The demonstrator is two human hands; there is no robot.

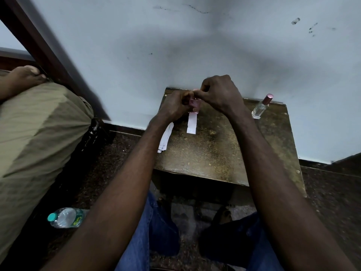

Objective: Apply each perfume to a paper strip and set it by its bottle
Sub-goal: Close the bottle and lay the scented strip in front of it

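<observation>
Both hands meet at the table's [224, 153] back edge; the left hand [173, 106] grips a small bottle [194, 103], and the right hand [218, 92] pinches its top, likely to work the cap. One strip [191, 123] lies just below, ready for it; spare strips [166, 138] wait at the left edge.

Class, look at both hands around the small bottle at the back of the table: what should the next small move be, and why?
Probably lift the cap clear with the right hand while the left hand steadies the small bottle. Both hands are closed around it, with the right fingers at its top, and a paper strip lies just below it, seemingly ready for perfume. The other bottle stands capped to the right.
</observation>
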